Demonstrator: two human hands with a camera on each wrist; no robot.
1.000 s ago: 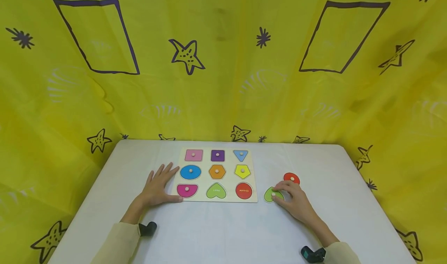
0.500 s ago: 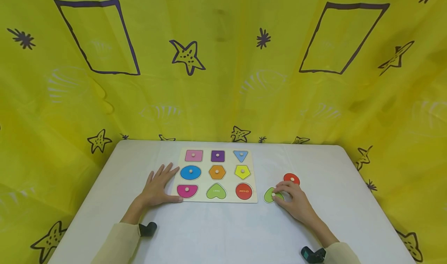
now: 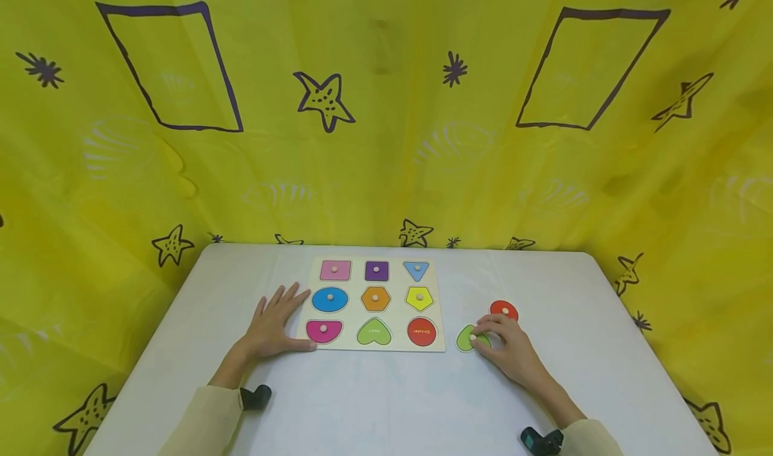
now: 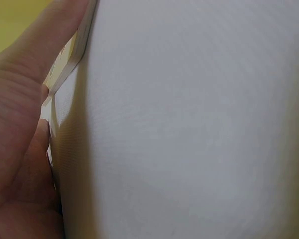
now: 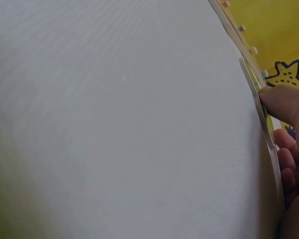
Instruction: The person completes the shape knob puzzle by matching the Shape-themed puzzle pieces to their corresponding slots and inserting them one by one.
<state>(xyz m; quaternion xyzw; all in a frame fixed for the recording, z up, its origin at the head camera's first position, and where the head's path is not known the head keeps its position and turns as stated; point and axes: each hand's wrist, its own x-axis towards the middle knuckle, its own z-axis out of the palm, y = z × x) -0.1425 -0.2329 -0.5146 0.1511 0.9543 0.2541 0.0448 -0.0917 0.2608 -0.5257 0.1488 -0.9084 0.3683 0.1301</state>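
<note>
Head view first: at far left I see my left hand (image 3: 274, 325) lying flat on the white table (image 3: 374, 402), fingers straight and spread, holding nothing, its thumb along the near-left corner of the puzzle board (image 3: 395, 281). The left wrist view shows the same thumb (image 4: 50, 45) touching the board's edge.

On the board, the pink semicircle (image 3: 323, 329) sits at about 3 o'clock from that hand, just beside it. Next along the near row are a green heart-shaped recess (image 3: 374, 332) and a red round recess (image 3: 421, 330), both without pegs. The other rows hold pegged pieces, with the orange hexagon (image 3: 375, 298) in the middle.

Off the board's right edge, at 3 o'clock from the red recess, the green heart piece (image 3: 464, 338) lies on the table. My right hand (image 3: 507, 349) rests over its right side, fingertips curled together and pinching its small peg. The red circle piece (image 3: 504, 308) lies at roughly 12 o'clock from that hand, just beyond the fingers. In the right wrist view the thumb (image 5: 284, 104) presses against the heart piece's edge.
</note>
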